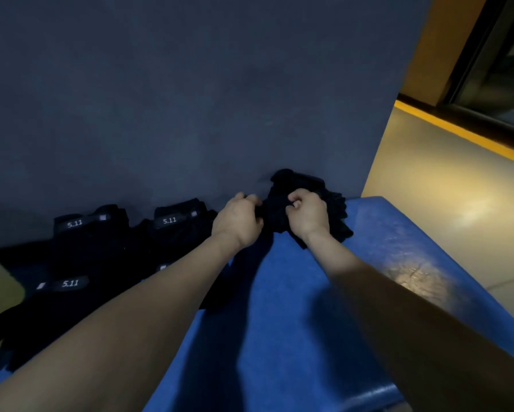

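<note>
Both hands were found at the far edge of the blue table (294, 337), against the dark partition wall (190, 99). The left hand (239, 223) had its fingers curled, pinching one edge of a bunched black garment (303, 185). The right hand (307, 214) gripped the same garment, fingers closed into the cloth. The garment lay on the table at the foot of the wall (its exact type could not be determined). To the left lay black folded items (172, 224) bearing "5.11" labels, just beside the left forearm.
</note>
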The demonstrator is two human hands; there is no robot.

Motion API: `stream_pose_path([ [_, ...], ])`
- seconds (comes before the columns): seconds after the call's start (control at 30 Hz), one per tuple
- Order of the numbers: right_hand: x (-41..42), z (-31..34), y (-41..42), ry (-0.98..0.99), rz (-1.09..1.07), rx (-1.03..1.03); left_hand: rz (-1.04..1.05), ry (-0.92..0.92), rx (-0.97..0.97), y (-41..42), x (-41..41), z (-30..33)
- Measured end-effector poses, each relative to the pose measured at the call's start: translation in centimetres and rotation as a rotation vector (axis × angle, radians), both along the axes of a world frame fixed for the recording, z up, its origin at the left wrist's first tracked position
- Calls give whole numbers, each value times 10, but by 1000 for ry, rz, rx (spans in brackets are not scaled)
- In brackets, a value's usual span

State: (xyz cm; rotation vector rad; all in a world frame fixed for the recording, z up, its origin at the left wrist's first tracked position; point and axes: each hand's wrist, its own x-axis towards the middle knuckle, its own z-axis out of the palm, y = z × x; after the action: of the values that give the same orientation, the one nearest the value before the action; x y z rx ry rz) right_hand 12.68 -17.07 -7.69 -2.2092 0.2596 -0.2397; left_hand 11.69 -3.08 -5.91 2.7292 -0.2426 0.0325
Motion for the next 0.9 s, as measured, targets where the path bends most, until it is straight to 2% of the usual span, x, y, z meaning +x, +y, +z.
stream_pose_path([
  [0.17, -15, 26, -12, -148, 70, 19, -26, -95, -164, -4, -8, 17],
  [0.27, -31, 43, -21, -172, 215, -4, -113, -144, -264, -5, -19, 32],
  [0.47, -76, 78, -30, -207, 459, -59, -366, -18, -296, 1, -52, 56],
  [0.53, -90, 86, -31, -209, 477, -101, -327, 29, -358, 4, -67, 58],
  [0.63, -105, 88, -31, -203, 415, -114, -251, 191, -577, 4, -94, 57],
  [0.77, -124, 84, -26, -159, 312, 74, -88, 282, -805, 5, -120, 47],
  [0.83, -132, 73, -24, -33, 215, 130, 8, 376, -1031, 5, -131, 42],
  [0.9, -144, 60, -19, 200, 148, 193, 83, 436, -1236, 6, -139, 38],
])
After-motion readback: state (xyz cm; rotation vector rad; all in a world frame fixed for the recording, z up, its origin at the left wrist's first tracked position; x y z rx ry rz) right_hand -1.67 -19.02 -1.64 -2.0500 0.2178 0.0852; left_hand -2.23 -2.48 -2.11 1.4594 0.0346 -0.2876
